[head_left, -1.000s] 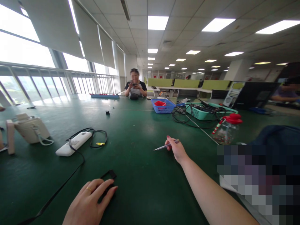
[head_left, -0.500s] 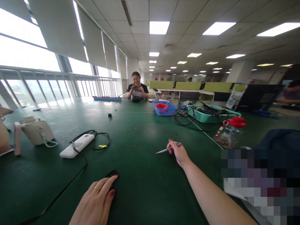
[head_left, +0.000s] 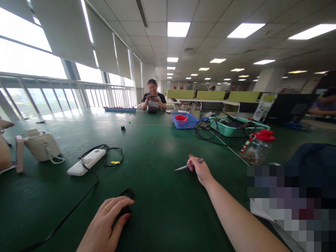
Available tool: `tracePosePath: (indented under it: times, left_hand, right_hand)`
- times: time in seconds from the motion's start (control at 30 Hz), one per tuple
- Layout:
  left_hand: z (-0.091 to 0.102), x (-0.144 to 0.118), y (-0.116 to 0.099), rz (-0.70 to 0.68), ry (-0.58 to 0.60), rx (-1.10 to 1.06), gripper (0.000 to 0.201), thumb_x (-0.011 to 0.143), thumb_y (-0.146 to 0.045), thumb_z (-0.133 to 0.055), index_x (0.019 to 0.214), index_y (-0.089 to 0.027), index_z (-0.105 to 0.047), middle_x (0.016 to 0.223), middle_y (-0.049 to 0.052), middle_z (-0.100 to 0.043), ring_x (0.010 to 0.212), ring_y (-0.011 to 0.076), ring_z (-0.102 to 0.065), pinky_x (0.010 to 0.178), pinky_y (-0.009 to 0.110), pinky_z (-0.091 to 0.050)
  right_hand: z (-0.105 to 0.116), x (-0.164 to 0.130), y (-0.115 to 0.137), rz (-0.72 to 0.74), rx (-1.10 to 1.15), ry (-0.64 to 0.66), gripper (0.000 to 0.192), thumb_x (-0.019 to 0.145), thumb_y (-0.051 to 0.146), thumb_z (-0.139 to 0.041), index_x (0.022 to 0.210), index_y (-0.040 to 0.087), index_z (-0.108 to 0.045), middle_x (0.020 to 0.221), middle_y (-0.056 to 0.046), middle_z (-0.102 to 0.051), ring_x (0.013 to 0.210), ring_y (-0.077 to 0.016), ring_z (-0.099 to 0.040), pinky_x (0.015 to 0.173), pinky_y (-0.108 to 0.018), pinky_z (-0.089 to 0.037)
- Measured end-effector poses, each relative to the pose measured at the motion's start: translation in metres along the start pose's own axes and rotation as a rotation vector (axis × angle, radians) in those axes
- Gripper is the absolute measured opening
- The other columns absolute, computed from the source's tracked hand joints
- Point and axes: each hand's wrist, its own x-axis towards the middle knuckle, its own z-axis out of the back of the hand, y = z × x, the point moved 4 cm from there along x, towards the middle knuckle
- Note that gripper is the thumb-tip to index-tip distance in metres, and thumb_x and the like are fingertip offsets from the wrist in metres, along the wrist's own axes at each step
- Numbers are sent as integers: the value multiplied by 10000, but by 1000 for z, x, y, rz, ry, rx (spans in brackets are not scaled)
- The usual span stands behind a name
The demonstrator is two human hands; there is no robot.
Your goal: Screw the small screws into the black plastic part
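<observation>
My left hand [head_left: 106,224] lies low at the front on a small black flat device [head_left: 126,194], fingers over it; only its far corner shows. My right hand [head_left: 200,170], stretched forward over the green table [head_left: 152,147], grips a slim silver tool [head_left: 187,165] like a pen, tip pointing left just above the mat. A black strap [head_left: 67,215] runs from the near left edge toward a white power bank [head_left: 86,161] with a looped black cable [head_left: 111,154].
A cream handbag [head_left: 39,146] stands at left. Behind are a blue basket [head_left: 184,121], a teal tray of cables [head_left: 235,126] and a red-lidded glass jar [head_left: 256,146]. A person sits at the far end holding a phone; another sits at far right.
My left hand slid forward over the black device, then drew slightly back, its fingers curling. The right hand with the tool stayed almost still. The view shifted slightly.
</observation>
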Motion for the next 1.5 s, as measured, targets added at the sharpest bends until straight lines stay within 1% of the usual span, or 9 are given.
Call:
tracePosePath:
  times: [0.13, 0.27, 0.47, 0.67, 0.93, 1.1, 1.27, 1.37, 1.5]
  left_hand:
    - [-2, -4, 1, -30, 16, 9, 256, 855, -354, -604, 1093, -312, -685, 1113, 10, -722, 1006, 201, -686, 862, 272, -587]
    - [-2, -7, 1, -104, 8, 59, 262, 861, -352, -599, 1105, -334, -693, 1121, 4, -722, 998, 192, -690, 848, 247, -588]
    - [1, -9, 2, -176, -18, 144, 298, 871, -366, -587, 1158, -363, -670, 1149, -5, -709, 1014, 198, -681, 852, 268, -594]
    - [-1, -10, 4, -196, 32, 212, 378, 863, -374, -598, 1240, -377, -616, 1170, -8, -701, 1009, 206, -687, 854, 279, -599]
    - [5, -6, -1, -224, 96, 171, 504, 834, -159, -517, 1287, -374, -572, 1210, -18, -689, 1021, 186, -692, 856, 246, -589]
    - [12, 1, -3, -128, 69, 97, 382, 871, -241, -539, 1224, -368, -609, 1153, -15, -709, 999, 170, -701, 840, 220, -583]
    - [16, 4, -3, -46, 23, -43, 307, 903, -237, -472, 1154, -320, -627, 1200, 18, -678, 1038, 163, -690, 861, 212, -566]
    - [15, 4, 1, 20, 32, -155, 242, 905, -250, -473, 1083, -288, -631, 1234, 43, -650, 1076, 178, -670, 874, 238, -565]
    - [15, 4, 3, 106, 49, -288, 156, 900, -303, -501, 947, -249, -639, 1209, 74, -644, 1015, 193, -679, 803, 238, -587]
  right_hand:
    - [0, 1, 0, 19, 11, -24, 528, 774, 671, -606, 567, 187, -642, 481, 3, -512, 493, -133, -466, 546, -288, -385]
    - [0, 1, -1, 1, 2, 3, 513, 788, 655, -606, 578, 189, -645, 508, 1, -521, 511, -133, -473, 568, -292, -398]
    - [2, 2, -4, -10, 15, 13, 504, 806, 643, -595, 589, 192, -646, 523, 5, -522, 521, -132, -471, 589, -296, -396]
    - [0, 1, -2, -9, 21, 13, 502, 807, 641, -595, 589, 192, -647, 515, 10, -516, 520, -131, -470, 591, -296, -394]
    - [1, 0, -2, -13, 9, 15, 505, 807, 641, -596, 593, 187, -649, 518, 10, -524, 517, -126, -473, 592, -294, -399]
    - [1, 2, -4, -16, 19, 19, 508, 810, 642, -593, 590, 187, -644, 514, 13, -517, 518, -124, -466, 585, -288, -386]
    - [1, 1, -3, -30, 13, 31, 504, 810, 640, -595, 590, 190, -642, 522, 10, -521, 526, -128, -471, 598, -296, -391]
    - [1, 1, -3, -32, 25, 39, 500, 828, 629, -582, 597, 190, -644, 531, 10, -521, 533, -126, -471, 604, -296, -392]
    - [1, 1, -3, -40, 23, 41, 500, 817, 635, -592, 591, 190, -638, 528, 14, -517, 532, -125, -467, 613, -299, -394]
